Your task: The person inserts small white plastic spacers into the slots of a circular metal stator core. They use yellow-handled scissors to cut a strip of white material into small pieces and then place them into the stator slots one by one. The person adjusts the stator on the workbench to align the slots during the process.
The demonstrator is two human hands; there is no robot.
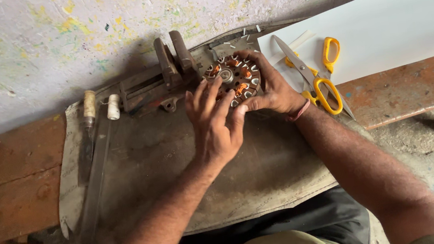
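Head view is all I have: I see the left hand (216,121) laid over the near edge of a round motor stator (234,77) with copper windings and white slot insulation, its fingers spread and pressing rather than closed on anything, while the right hand (270,86) cups the stator's right rim, grip closed on it. The stator sits on the worn cloth-covered surface (140,163), just beside a rusty bench vise (165,73). To do this well, I judge the right hand should steady the core while the left fingertips seat the paper evenly, without nicking the wire. Yellow-handled scissors (318,80) lie on a white sheet (391,26) nearby. Left fingertips and the stator's near slots are hidden; its underside I cannot make out.
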